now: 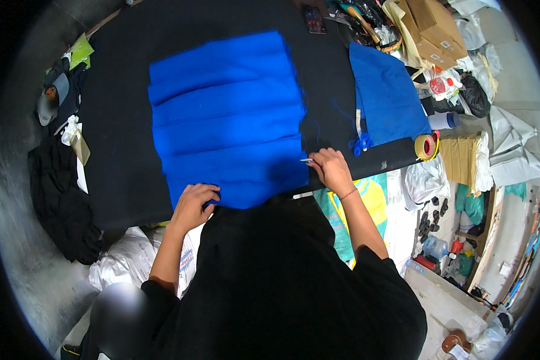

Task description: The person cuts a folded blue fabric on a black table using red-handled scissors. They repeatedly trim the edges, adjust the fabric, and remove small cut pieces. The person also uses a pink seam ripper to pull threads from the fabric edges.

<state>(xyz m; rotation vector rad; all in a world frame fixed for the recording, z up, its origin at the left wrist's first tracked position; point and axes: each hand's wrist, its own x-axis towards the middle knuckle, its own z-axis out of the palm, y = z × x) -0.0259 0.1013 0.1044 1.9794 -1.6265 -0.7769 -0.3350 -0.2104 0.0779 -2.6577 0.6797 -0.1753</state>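
A bright blue cloth (228,114) with raised folds running across it and a frayed right edge lies on the black-covered table (120,138). My left hand (192,206) is at its near left corner, the fingers bent over the edge and the thumb tucked close, gripping the cloth. At the near right corner, my right hand (332,171) pinches a small silvery tool (306,160) whose tip touches the cloth's edge. Most of that tool is hidden by my fingers, so its kind is unclear.
Right of the cloth lie a second blue cloth piece (387,93), a tangle of blue thread (361,144) and a tape roll (425,146). A phone (314,19) and cardboard boxes (433,30) are at the far side. Black clothing (60,198) hangs at the left edge.
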